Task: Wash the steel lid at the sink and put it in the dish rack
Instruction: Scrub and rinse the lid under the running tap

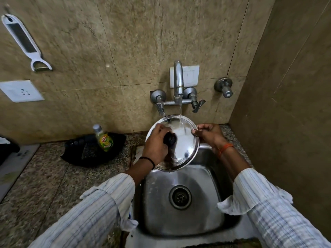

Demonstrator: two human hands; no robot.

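The round steel lid [184,140] is held tilted over the back of the steel sink [206,178], its shiny top facing me. Water runs from the tap [178,78] onto the lid's upper part. My left hand [155,144] grips the lid's black knob [170,139] at its centre. My right hand [209,134] pinches the lid's right rim. The dish rack is not in sight.
A green dish-soap bottle [104,139] stands on a black tray [93,149] on the granite counter left of the sink. A white peeler [23,41] hangs on the tiled wall. A side wall closes in on the right. The sink drain [180,196] lies below the lid.
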